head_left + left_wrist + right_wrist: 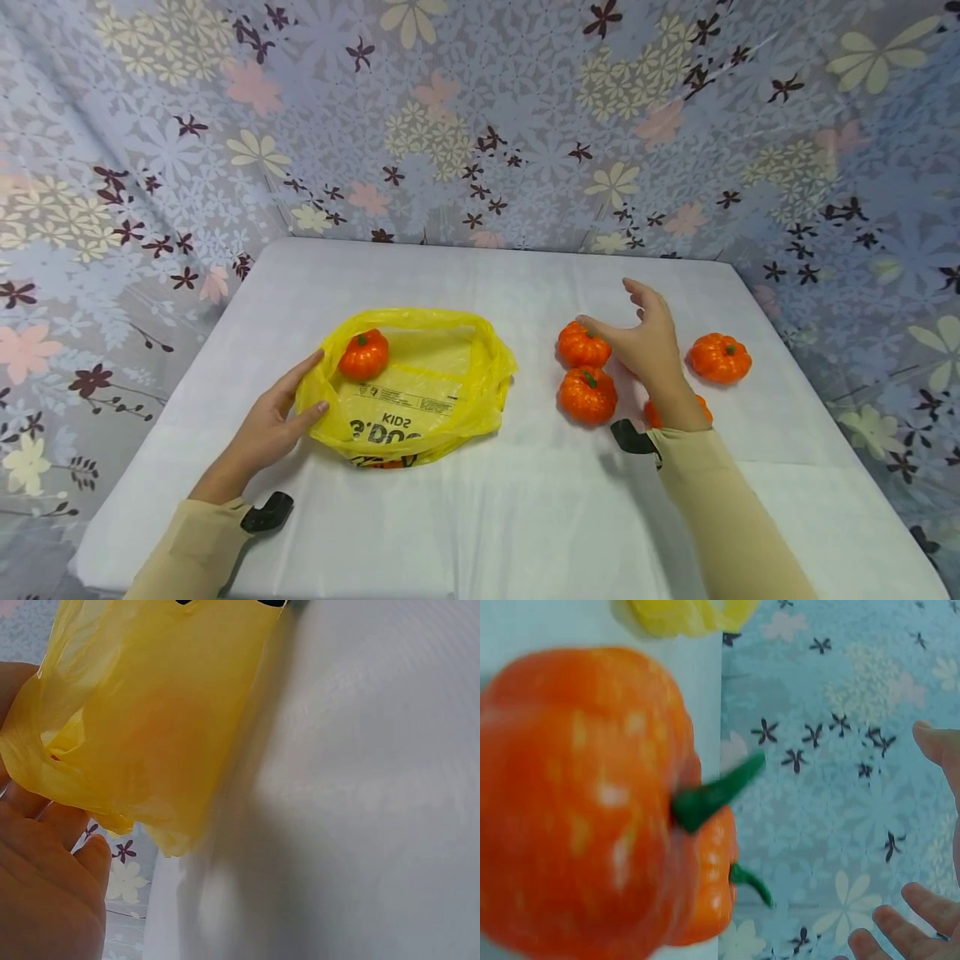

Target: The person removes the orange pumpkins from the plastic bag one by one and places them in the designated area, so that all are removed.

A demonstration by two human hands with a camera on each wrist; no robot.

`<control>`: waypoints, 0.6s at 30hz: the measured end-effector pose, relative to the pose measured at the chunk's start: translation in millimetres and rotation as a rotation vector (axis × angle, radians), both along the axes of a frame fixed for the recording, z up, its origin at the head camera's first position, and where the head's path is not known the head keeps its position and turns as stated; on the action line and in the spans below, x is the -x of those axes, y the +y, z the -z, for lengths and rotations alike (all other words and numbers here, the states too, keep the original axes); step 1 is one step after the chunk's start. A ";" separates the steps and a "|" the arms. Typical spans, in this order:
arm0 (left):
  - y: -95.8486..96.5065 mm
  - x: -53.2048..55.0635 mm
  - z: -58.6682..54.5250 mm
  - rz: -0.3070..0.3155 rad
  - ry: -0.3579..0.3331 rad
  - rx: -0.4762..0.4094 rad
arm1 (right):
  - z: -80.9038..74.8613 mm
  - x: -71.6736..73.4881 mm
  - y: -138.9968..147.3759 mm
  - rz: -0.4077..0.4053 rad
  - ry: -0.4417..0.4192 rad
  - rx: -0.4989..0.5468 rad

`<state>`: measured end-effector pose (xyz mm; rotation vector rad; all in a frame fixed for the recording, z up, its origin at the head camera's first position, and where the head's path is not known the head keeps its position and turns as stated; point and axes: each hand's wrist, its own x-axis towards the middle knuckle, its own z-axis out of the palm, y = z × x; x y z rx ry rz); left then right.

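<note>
Head view shows a white table with a yellow plastic bag lying open on it. One little orange pumpkin sits inside the bag, at about 10 o'clock near the rim. The left hand is at 9 o'clock from the bag and pinches its rim between thumb and fingers. The left wrist view shows the yellow plastic bunched against that palm.

At 3 o'clock from the bag lie more pumpkins. The right hand hangs over them, fingers spread wide and holding nothing. Its fingertips are just above the far pumpkin. Another pumpkin sits just beside that one, at its 6 o'clock. One more lies at 3 o'clock from the hand, and one is partly hidden under the wrist.

A flowery cloth hangs behind the table.
</note>
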<state>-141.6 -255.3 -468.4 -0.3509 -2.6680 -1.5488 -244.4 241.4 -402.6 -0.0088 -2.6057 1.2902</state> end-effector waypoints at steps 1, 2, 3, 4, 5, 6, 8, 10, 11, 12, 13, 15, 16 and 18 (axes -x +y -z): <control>0.0 0.3 -0.2 0.000 -0.002 0.003 | 1.0 0.9 -3.4 -0.006 0.004 0.005; 0.1 0.6 -0.4 -0.001 -0.004 0.003 | 2.0 2.2 -6.8 -0.013 0.005 0.008; 0.2 0.8 -0.5 -0.003 -0.007 0.005 | 3.0 3.2 -10.4 -0.017 0.006 0.008; 0.3 0.8 -0.7 -0.002 -0.008 0.005 | 3.8 4.1 -13.9 -0.023 0.008 0.008; 0.4 0.5 -0.8 -0.005 -0.011 0.009 | 4.1 4.4 -17.6 -0.026 0.005 0.002; 0.6 0.3 -0.9 -0.007 -0.015 0.011 | 4.4 4.5 -21.3 -0.030 0.000 -0.004; 0.7 -0.6 -1.4 -0.010 -0.021 0.013 | 4.4 5.1 -29.4 -0.051 -0.007 -0.018; 1.2 -1.2 -1.4 -0.012 -0.022 0.017 | 4.0 4.8 -37.6 -0.071 -0.018 -0.035; 1.5 -1.5 -1.5 -0.014 -0.021 0.020 | 3.9 4.6 -41.9 -0.082 -0.023 -0.044; 1.7 -1.3 -1.4 -0.012 -0.016 0.017 | 3.9 5.0 -46.1 -0.096 -0.023 -0.051; 1.8 -1.3 -1.2 -0.011 -0.011 0.016 | 4.2 5.4 -50.4 -0.109 -0.020 -0.055; 2.4 -1.0 -0.6 -0.005 0.000 0.012 | 5.5 5.6 -58.4 -0.129 -0.015 -0.060; 2.5 -0.8 -0.3 -0.002 0.003 0.009 | 6.2 5.7 -62.2 -0.138 -0.011 -0.064; 2.8 -0.5 0.7 0.003 0.010 0.005 | 7.1 5.7 -69.6 -0.157 0.007 -0.066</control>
